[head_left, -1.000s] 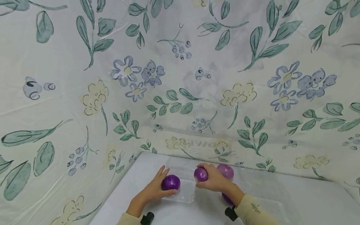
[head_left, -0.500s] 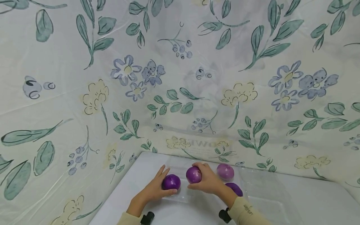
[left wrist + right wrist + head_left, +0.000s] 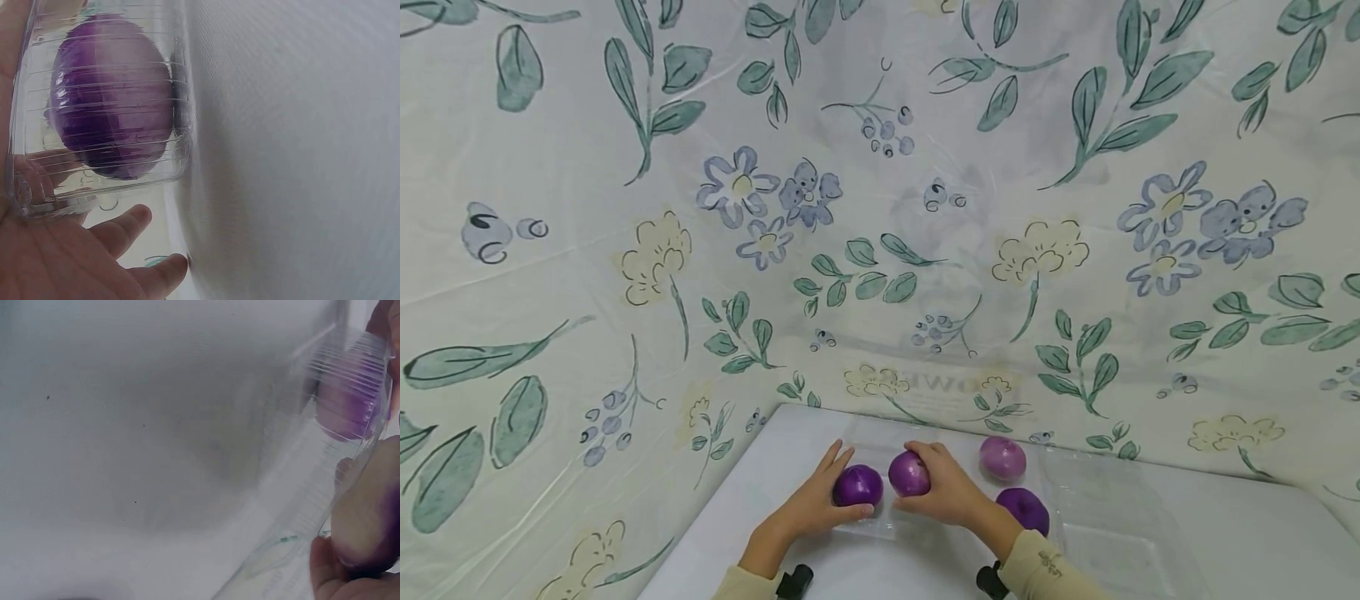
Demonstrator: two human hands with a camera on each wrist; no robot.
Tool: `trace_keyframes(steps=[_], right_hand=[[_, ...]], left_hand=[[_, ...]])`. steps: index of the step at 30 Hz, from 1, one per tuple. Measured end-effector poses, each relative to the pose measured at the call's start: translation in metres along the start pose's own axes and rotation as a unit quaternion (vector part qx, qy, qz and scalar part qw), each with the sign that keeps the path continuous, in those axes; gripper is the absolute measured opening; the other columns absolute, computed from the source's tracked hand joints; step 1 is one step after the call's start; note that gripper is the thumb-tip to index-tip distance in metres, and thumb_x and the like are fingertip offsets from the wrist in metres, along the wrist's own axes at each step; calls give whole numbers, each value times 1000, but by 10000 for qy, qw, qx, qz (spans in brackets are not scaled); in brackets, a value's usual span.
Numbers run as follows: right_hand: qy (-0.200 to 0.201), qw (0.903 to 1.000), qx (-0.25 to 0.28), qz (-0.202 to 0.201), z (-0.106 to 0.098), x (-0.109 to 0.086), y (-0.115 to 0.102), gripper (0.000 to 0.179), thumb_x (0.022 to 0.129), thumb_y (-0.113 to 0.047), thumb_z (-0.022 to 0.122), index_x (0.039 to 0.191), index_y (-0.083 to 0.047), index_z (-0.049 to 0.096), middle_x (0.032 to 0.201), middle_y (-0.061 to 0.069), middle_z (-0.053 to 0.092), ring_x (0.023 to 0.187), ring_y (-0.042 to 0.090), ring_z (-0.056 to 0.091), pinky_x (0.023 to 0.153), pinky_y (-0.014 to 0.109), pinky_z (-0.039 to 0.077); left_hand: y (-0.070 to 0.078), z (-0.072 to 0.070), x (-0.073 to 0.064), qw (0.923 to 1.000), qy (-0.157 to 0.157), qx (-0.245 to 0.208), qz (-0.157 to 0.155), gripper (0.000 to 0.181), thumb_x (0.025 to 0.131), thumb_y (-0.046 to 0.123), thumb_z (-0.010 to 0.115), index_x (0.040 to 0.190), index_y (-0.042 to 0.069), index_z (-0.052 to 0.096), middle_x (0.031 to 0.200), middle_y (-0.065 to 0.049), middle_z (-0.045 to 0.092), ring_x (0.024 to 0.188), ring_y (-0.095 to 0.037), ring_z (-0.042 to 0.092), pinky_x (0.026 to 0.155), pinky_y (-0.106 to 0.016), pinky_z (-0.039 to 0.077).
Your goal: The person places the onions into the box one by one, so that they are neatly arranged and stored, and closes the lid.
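My left hand (image 3: 805,505) holds the left end of a clear ribbed plastic box (image 3: 882,528). A shiny red onion (image 3: 858,486) sits inside it, beside my thumb. In the left wrist view this onion (image 3: 112,97) shows through the box wall (image 3: 178,165), with two fingers stretched out below. My right hand (image 3: 953,490) grips a second, paler red onion (image 3: 908,475), fingers over its far side and thumb at its near side. In the right wrist view the gripped onion (image 3: 369,512) is close over the box, right of the first one.
Two more red onions lie to the right: a pinkish one (image 3: 1002,458) at the back and a dark one (image 3: 1024,510) by the right forearm. Further right is more clear plastic packaging (image 3: 1108,546). A floral sheet (image 3: 880,208) hangs behind the white table (image 3: 1247,533).
My right hand has carried its onion leftward, closer to the one in the box. The dark onion behind the right forearm has come into fuller view. The left hand has stayed still.
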State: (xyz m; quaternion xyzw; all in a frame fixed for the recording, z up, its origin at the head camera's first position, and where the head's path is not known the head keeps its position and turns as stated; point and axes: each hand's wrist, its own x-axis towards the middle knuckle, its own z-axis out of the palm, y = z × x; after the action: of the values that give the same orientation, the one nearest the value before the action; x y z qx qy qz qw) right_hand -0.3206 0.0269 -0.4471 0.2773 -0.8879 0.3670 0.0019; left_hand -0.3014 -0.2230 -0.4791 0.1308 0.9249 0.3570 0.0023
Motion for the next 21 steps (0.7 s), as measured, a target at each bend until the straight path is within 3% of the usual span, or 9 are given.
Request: trace_keyframes(steps=[11,21], right_hand=[[-268,9996,-29,89,11,1,-5,84,75,-36,84,144,-6,45,129,20,52,112,32,61,94,51,54],[-252,9993,-233,169,21,2,-4,84,75,-39,83,143,-8,46,132,21,51,112,33,61,90,52,55]], left_hand=[[0,2,-1,10000,-50,4,-2,105,77,54,79,155,5,28,165,-23,9,146,-49,24,110,-65,34],[-1,1,1,10000,-42,-39,56,105,77,53,79,156,5,27,165,-21,8,146,-49,23,110,-65,33]])
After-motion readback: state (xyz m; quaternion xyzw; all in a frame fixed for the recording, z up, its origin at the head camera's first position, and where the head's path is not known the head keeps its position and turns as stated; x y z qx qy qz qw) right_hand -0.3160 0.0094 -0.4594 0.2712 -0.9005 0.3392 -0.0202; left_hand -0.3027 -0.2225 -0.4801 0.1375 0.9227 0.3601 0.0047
